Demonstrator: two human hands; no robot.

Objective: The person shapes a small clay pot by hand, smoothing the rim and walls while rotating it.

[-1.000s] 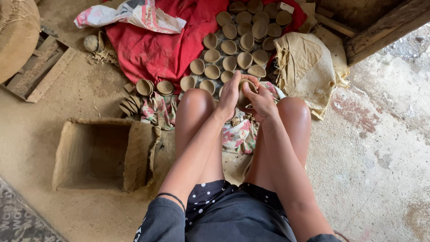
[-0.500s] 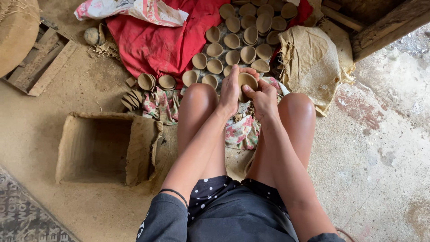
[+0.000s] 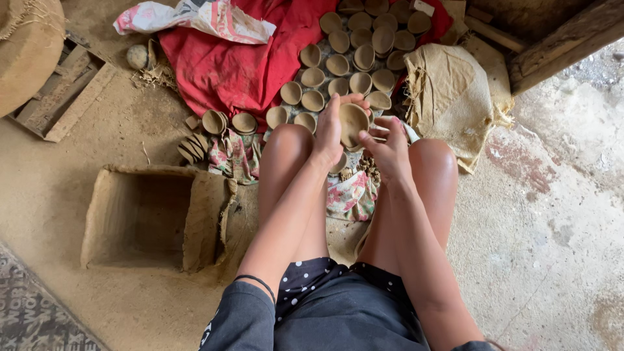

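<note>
I sit on the floor with my knees up. My left hand (image 3: 330, 130) holds a small unfired clay cup (image 3: 353, 123) upright between my knees, its hollow facing me. My right hand (image 3: 389, 148) touches the cup's right rim with its fingertips. Beyond my hands, several more clay cups (image 3: 354, 55) lie in rows on a red cloth (image 3: 237, 68). A floral cloth (image 3: 350, 195) lies under my legs.
A mud-walled square pit (image 3: 140, 218) sits to my left. Stacked clay cups (image 3: 218, 123) lie by it. A burlap sack (image 3: 448, 97) is at the right, a wooden beam (image 3: 559, 45) at the top right, a wooden pallet (image 3: 62, 97) at the left.
My hands have lifted the clay cup slightly and tilted it toward me, so its hollow shows. The camera view has shifted a little downward.
</note>
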